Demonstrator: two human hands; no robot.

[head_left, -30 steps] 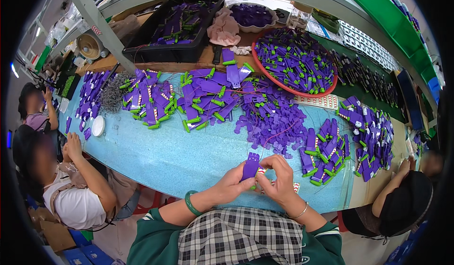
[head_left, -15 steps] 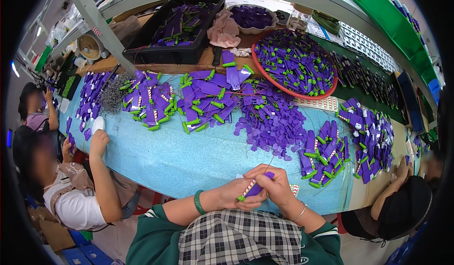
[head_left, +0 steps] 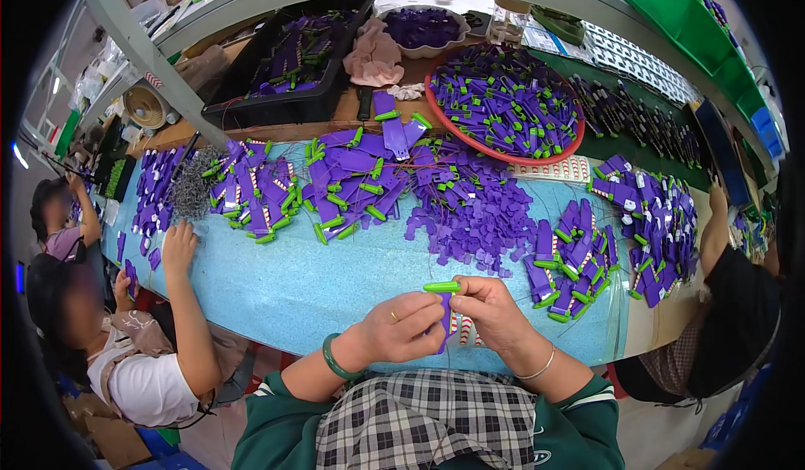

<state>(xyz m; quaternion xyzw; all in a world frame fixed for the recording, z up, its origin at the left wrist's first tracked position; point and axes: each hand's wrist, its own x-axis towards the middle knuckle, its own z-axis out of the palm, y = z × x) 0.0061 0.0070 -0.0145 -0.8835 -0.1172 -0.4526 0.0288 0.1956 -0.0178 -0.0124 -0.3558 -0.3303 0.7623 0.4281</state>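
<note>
Close to my body, both hands hold one flat purple plastic piece [head_left: 444, 309] with a rounded green end [head_left: 442, 286], which now points away from me. My left hand [head_left: 402, 329] pinches its left side, with fingers curled in. The thumb and forefinger of my right hand [head_left: 489, 312] grip near the green end on the right. Part of the purple piece is hidden behind my fingers. Beneath the hands, a sheet with red-and-white striped strips [head_left: 467, 332] partly shows on the blue tabletop [head_left: 335, 281].
Beyond my hands lie small purple parts [head_left: 478, 227]. Green-ended pieces are heaped at left [head_left: 256, 189] and right [head_left: 574, 264]. A red basket [head_left: 579, 139], a black tray [head_left: 243, 116] and a shelf post [head_left: 151, 59] stand farther back. Co-workers sit on both sides.
The purple piece has turned from slanted to upright, its green end swinging from near me to the far side. A left co-worker's hand shifted toward the wire pile; a right co-worker's arm now reaches up.
</note>
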